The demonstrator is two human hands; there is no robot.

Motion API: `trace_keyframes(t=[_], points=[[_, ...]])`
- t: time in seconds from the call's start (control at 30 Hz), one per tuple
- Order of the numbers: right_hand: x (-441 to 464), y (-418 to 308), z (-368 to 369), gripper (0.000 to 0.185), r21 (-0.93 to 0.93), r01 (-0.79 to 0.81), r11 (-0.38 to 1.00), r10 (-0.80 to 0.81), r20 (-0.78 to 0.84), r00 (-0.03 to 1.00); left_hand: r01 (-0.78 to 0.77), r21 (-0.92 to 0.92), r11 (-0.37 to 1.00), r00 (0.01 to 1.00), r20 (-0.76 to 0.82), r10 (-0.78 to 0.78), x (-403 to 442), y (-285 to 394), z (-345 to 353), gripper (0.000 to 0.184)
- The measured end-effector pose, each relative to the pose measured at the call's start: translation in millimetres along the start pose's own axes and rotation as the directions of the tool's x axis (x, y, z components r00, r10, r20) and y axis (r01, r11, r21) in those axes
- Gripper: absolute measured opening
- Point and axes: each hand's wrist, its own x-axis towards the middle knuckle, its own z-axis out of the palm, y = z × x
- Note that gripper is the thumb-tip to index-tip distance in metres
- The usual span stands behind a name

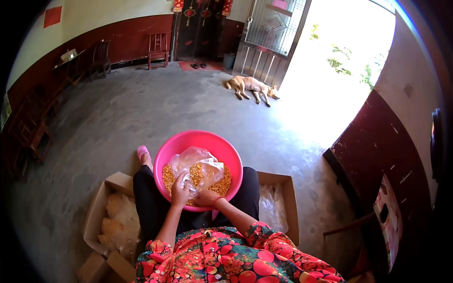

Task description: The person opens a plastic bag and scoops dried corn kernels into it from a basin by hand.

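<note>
A pink plastic basin [159, 150] rests on my lap, with yellow kernels that look like corn [225, 183] in it. A clear plastic bag [191, 158] lies over the kernels, and some of them show through it or inside it. My left hand [180, 189] is closed on the near left edge of the bag. Beside it, my right hand [206, 198], with a red band at the wrist, reaches low into the basin by the bag's near side. Its fingers are hidden among the kernels and plastic.
To my left stands a cardboard box [96, 221] with filled clear bags [118, 221]. Another box [292, 212] at my right holds clear plastic bags [272, 207]. A tan dog [252, 87] lies by the open door [269, 42]. Wooden chairs [158, 47] line the wall.
</note>
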Motion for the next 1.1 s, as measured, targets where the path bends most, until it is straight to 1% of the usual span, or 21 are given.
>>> trace_keyframes(t=[0.07,0.13,0.2,0.23,0.3,0.33,0.37,0.4,0.47,0.53,0.6,0.63,0.67,0.73,0.8,0.83,0.87,0.97,1.0,1.07,1.1], points=[[9,7,10,0.037,0.012,0.042,0.999,-0.043,0.067,0.997,-0.007,0.018,1.000,1.000,0.004,0.007,0,1,0,0.034],[10,13,14,0.037,0.017,0.070,0.997,-0.071,0.064,0.995,0.033,-0.008,0.999,0.999,0.014,-0.032,-1,2,-1,0.034],[11,16,14,0.034,0.116,0.180,0.977,-0.182,0.008,0.983,0.054,-0.048,0.997,0.998,0.027,-0.052,0,-9,1,0.034],[10,15,10,0.034,0.118,0.179,0.977,-0.181,0.005,0.984,0.078,-0.089,0.993,0.997,0.035,-0.075,1,-14,2,0.034],[2,14,-3,0.028,0.391,0.102,0.915,-0.153,0.101,0.983,0.062,-0.081,0.995,0.998,0.037,-0.059,1,-16,3,0.033],[-3,8,-12,0.028,0.398,0.106,0.911,-0.160,0.106,0.981,0.049,-0.073,0.996,0.998,0.033,-0.047,0,-13,1,0.033],[-8,3,-20,0.025,0.472,0.013,0.881,-0.092,0.144,0.985,0.053,-0.073,0.996,0.998,0.030,-0.051,-1,-16,1,0.033],[-12,1,-23,0.023,0.538,-0.082,0.839,-0.027,0.190,0.981,0.057,-0.073,0.996,0.998,0.025,-0.055,-1,-15,2,0.032],[-12,8,-18,0.021,0.714,-0.089,0.694,-0.047,0.168,0.985,0.043,-0.063,0.997,0.999,0.015,-0.042,0,-15,2,0.032],[-3,18,-6,0.024,0.718,0.134,0.683,-0.116,-0.075,0.990,0.046,-0.035,0.998,0.999,0.017,-0.045,-1,-7,1,0.032],[-17,13,-24,0.025,0.828,-0.042,0.559,-0.065,0.095,0.993,0.051,-0.064,0.997,0.999,0.013,-0.050,-1,-18,3,0.032],[-21,4,-32,0.023,0.911,-0.276,0.306,0.127,0.248,0.960,0.033,-0.040,0.999,0.999,0.000,-0.033,-1,-15,2,0.032],[-17,3,-25,0.021,0.946,-0.210,0.246,0.184,0.167,0.969,0.027,-0.038,0.999,1.000,-0.003,-0.027,0,-12,3,0.031],[-11,17,-18,0.018,0.936,-0.090,0.342,0.022,0.088,0.996,-0.004,-0.027,1.000,1.000,-0.015,0.003,0,-10,3,0.031],[-18,12,-28,0.016,0.938,-0.218,0.270,0.091,0.201,0.975,0.041,-0.045,0.998,0.999,-0.014,-0.041,-1,-12,2,0.031],[-13,18,-25,0.015,0.939,-0.274,0.208,0.116,0.254,0.960,-0.038,0.014,0.999,0.999,-0.028,0.039,-1,-13,2,0.033],[-12,17,-24,0.015,0.937,-0.281,0.208,0.115,0.261,0.958,-0.119,0.072,0.990,0.992,-0.034,0.121,0,-14,3,0.034],[-4,31,-17,0.018,0.979,-0.200,-0.030,0.197,0.202,0.960,-0.069,0.021,0.997,0.997,-0.023,0.069,-1,-11,2,0.035],[-4,33,-17,0.018,0.979,-0.201,-0.031,0.198,0.203,0.959,-0.051,0.001,0.999,0.999,-0.015,0.051,-1,-9,2,0.035],[-3,37,-16,0.020,0.996,-0.085,-0.041,0.235,0.092,0.968,-0.047,0.002,0.999,0.999,-0.019,0.047,-1,-11,3,0.035],[1,40,-17,0.024,0.991,-0.050,0.122,0.221,0.022,0.975,-0.045,0.003,0.999,0.999,-0.024,0.045,0,-10,3,0.035]])
